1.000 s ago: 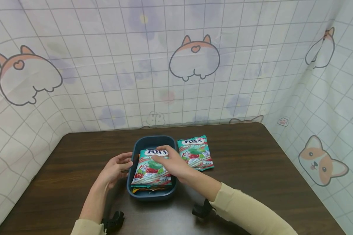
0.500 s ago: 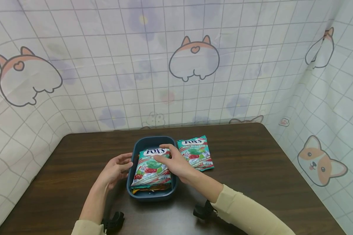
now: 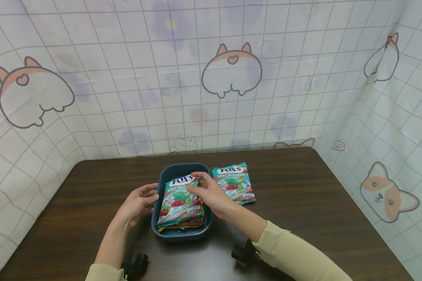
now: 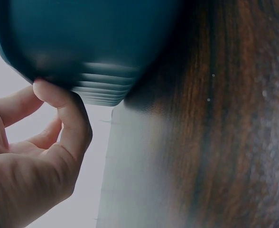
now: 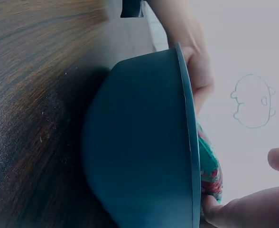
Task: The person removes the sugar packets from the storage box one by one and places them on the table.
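Note:
A dark blue container (image 3: 176,236) stands on the table, its rim also in the right wrist view (image 5: 192,142). Inside, a green FOX'S candy bag (image 3: 178,201) lies tilted on other packets (image 3: 188,224). My left hand (image 3: 137,203) grips the container's left rim, thumb and fingers bent against it, as the left wrist view shows for the hand (image 4: 49,147) and container (image 4: 97,38). My right hand (image 3: 212,195) holds the bag at its upper right edge, thumb over the top; some fingertips are hidden. In the right wrist view, this hand (image 5: 253,204) reaches past the rim.
A second green FOX'S bag (image 3: 233,183) lies on the dark wooden table (image 3: 295,195), just right of the container. Black wrist devices (image 3: 137,265) sit below both forearms. A patterned white curtain (image 3: 144,78) surrounds the table's back and sides.
The top bag in the container has shifted left and turned, showing more of the packets beneath its right side. My right hand has moved slightly right; my left hand has stayed put.

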Available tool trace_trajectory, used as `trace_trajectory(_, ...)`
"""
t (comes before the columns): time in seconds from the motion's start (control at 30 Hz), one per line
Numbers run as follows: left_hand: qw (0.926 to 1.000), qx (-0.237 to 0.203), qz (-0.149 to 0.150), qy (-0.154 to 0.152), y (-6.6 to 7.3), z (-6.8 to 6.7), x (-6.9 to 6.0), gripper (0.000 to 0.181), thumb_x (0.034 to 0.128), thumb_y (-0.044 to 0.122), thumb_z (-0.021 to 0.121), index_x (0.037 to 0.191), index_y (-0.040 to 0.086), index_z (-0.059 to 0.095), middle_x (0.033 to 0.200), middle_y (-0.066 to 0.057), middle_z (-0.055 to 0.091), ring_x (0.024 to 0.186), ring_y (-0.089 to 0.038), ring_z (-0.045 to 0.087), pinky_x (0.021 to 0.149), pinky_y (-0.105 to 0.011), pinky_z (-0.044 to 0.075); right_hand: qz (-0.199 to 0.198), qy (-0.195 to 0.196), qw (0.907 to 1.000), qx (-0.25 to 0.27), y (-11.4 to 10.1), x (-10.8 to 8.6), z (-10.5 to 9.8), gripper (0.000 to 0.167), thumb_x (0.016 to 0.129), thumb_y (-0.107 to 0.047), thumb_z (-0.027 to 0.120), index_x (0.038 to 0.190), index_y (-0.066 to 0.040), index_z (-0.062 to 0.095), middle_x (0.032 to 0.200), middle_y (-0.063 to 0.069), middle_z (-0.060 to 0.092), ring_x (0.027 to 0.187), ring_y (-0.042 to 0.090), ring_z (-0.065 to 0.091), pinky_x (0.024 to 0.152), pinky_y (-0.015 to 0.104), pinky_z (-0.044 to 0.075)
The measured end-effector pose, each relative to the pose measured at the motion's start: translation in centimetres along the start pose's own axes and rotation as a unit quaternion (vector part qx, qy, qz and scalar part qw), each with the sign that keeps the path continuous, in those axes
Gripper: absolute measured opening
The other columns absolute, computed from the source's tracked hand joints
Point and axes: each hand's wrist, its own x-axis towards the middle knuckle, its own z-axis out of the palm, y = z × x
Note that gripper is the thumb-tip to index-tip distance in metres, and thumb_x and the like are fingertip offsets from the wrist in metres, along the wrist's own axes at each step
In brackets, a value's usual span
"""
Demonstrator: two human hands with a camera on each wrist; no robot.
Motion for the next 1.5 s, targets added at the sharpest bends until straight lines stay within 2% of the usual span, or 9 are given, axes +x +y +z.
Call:
trace_trajectory(0.07,1.0,0.002,0.001,-0.002,0.0,0.0,0.0,0.054,0.1057,0.008,0.055,0.154,-0.005,0.034,0.135,-0.023,0.051,0.098,-0.018,0.062,0.08,-0.034,0.056,0.004,-0.003,1.0,0.005,0.0,0.1,-0.1,0.055,0.105,-0.023,0.062,0.152,-0.005,0.04,0.151,0.024,0.046,0.134,0.035,0.05,0.113,0.055,0.035)
trace_trajectory(0.13,1.0,0.002,0.001,0.001,0.0,-0.1,0.1,0.053,0.1054,0.008,0.056,0.153,-0.005,0.036,0.134,-0.022,0.052,0.097,-0.018,0.062,0.08,-0.034,0.056,0.008,-0.003,0.9999,0.006,0.0,0.2,-0.1,0.055,0.104,-0.023,0.062,0.152,-0.005,0.04,0.149,0.023,0.048,0.131,0.033,0.053,0.113,0.053,0.035)
trace_trajectory(0.3,1.0,0.005,-0.001,0.004,-0.1,-0.2,0.2,0.052,0.1052,0.007,0.056,0.152,-0.004,0.037,0.132,-0.021,0.053,0.098,-0.019,0.062,0.082,-0.035,0.056,0.016,-0.005,0.9999,0.001,0.1,0.3,-0.3,0.055,0.104,-0.025,0.063,0.151,-0.006,0.042,0.152,0.022,0.046,0.131,0.033,0.052,0.112,0.055,0.035)
trace_trajectory(0.57,0.9999,0.011,0.004,-0.001,-0.1,-0.2,0.2,0.053,0.1053,0.009,0.056,0.153,-0.004,0.036,0.136,-0.023,0.052,0.1,-0.02,0.062,0.083,-0.036,0.056,0.025,0.001,0.9989,-0.039,0.1,0.6,-0.2,0.056,0.099,-0.026,0.071,0.148,-0.011,0.049,0.153,0.021,0.039,0.123,0.034,0.052,0.1,0.051,0.048)
trace_trajectory(0.83,0.9999,0.012,-0.002,0.003,0.2,-0.2,0.2,0.053,0.1057,0.009,0.056,0.153,-0.003,0.037,0.137,-0.023,0.052,0.101,-0.022,0.062,0.083,-0.036,0.056,0.02,0.0,0.997,-0.075,0.3,1.1,0.1,0.055,0.098,-0.026,0.073,0.147,-0.014,0.052,0.147,0.017,0.043,0.122,0.034,0.048,0.099,0.05,0.045)
trace_trajectory(1.13,0.9999,0.012,-0.005,0.005,0.2,-0.1,0.3,0.053,0.1055,0.009,0.056,0.153,-0.003,0.037,0.136,-0.023,0.053,0.1,-0.021,0.062,0.082,-0.035,0.056,0.039,-0.003,0.9958,-0.083,0.8,1.8,0.5,0.053,0.097,-0.027,0.073,0.146,-0.018,0.054,0.154,0.014,0.042,0.126,0.033,0.048,0.106,0.053,0.04)
trace_trajectory(1.5,0.9999,0.014,-0.001,-0.001,0.1,-0.2,0.1,0.052,0.106,0.009,0.055,0.153,-0.004,0.036,0.135,-0.023,0.053,0.1,-0.02,0.062,0.083,-0.035,0.055,0.032,0.002,0.9966,-0.076,1.8,2.5,0.7,0.054,0.095,-0.024,0.076,0.144,-0.015,0.054,0.142,0.013,0.051,0.115,0.027,0.056,0.1,0.046,0.046)
